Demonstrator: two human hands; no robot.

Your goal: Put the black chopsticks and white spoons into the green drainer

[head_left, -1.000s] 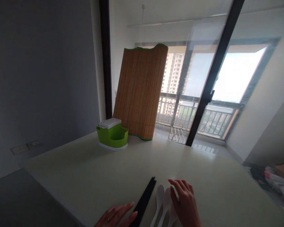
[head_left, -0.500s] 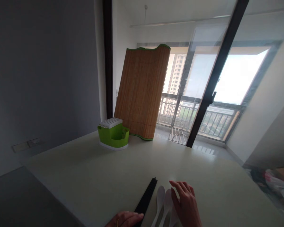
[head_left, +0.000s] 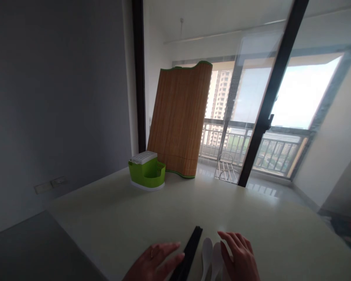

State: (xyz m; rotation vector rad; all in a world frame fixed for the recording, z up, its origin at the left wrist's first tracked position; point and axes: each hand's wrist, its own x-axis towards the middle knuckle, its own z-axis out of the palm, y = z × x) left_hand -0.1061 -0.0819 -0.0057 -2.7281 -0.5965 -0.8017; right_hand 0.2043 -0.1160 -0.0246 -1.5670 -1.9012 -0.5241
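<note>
- Left hand (head_left: 156, 262) lay flat, fingers spread, touching the black chopsticks (head_left: 190, 253) on the table (head_left: 119, 218)
- Right hand (head_left: 241, 259) rested open, curled over the white spoons (head_left: 207, 255) beside them

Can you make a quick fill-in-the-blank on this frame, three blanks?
1. The bundle of black chopsticks lies between the left hand and the white ____.
2. The cutlery holder at the table's far edge is ____ in colour.
3. Behind it, the bamboo ____ stands upright against the glass.
The right hand rests by the spoons.

Missing words: spoons; green; mat
</note>
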